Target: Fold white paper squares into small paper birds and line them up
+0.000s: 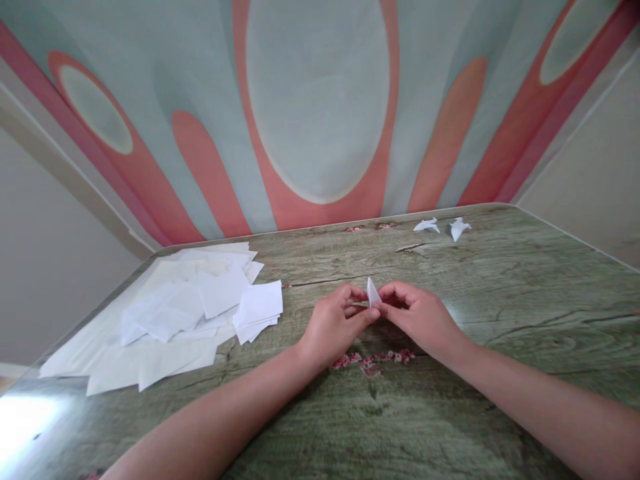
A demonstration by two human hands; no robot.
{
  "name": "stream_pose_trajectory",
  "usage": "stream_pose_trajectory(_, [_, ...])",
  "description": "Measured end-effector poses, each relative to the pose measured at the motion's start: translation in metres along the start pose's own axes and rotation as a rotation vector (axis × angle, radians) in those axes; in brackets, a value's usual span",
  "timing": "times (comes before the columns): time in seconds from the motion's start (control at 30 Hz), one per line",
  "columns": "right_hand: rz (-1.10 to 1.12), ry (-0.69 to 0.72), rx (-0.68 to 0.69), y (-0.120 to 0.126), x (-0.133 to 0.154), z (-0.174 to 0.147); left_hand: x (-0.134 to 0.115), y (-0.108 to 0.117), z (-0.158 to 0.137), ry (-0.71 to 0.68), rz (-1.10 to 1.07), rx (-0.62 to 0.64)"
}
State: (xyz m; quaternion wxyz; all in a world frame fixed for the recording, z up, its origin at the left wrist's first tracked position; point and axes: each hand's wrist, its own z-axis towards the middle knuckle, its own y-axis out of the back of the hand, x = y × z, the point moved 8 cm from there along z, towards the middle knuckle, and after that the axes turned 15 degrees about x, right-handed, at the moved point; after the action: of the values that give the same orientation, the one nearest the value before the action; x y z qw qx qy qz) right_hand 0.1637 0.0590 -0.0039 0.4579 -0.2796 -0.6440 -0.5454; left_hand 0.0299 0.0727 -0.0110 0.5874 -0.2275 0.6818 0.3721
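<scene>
Between my two hands, just above the middle of the table, a small piece of folded white paper [373,293] stands with its pointed tip up. My left hand [341,316] pinches it from the left, thumb and fingers closed at its lower edge. From the other side my right hand [417,313] grips it with thumb and index finger. The fingertips of both hands almost meet at the paper and hide its lower part. How the folds run inside it is too small to make out.
On the left, white paper sheets [115,360] lie spread in a loose heap, with a small stack of square paper [260,303] beside them. Two folded paper figures [427,226] [458,229] rest near the back right edge of the wood-patterned table [525,300]. A patterned wall [320,133] rises behind.
</scene>
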Motion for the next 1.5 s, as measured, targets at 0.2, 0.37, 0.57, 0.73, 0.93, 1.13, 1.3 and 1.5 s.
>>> stream_pose_trajectory(0.2, [-0.016,0.008,0.006,-0.002,-0.001,0.000,0.003,-0.002,0.001,-0.010,0.025,0.008])
stream_pose_trajectory(0.37, [0.006,0.032,0.009,-0.002,0.002,0.000,0.000,-0.004,0.000,-0.039,-0.014,-0.002])
stream_pose_trajectory(0.57, [0.027,0.079,0.022,-0.003,0.007,-0.002,0.003,-0.001,0.003,-0.014,-0.196,-0.020])
stream_pose_trajectory(0.73, [0.010,0.103,0.004,-0.001,0.011,-0.003,0.005,0.002,0.004,0.028,-0.251,-0.041])
stream_pose_trajectory(0.93, [0.027,0.109,0.019,-0.001,0.011,-0.003,0.005,0.004,0.004,0.030,-0.249,-0.052])
stream_pose_trajectory(1.13, [-0.010,0.121,-0.018,0.003,0.011,-0.002,0.011,0.009,0.007,0.042,-0.337,-0.033])
stream_pose_trajectory(1.3, [0.036,0.108,-0.048,0.005,0.004,0.001,0.016,0.008,0.009,0.048,-0.357,0.009])
stream_pose_trajectory(1.5, [0.126,0.057,0.019,0.000,-0.006,0.004,0.011,0.009,0.009,-0.005,-0.363,0.005])
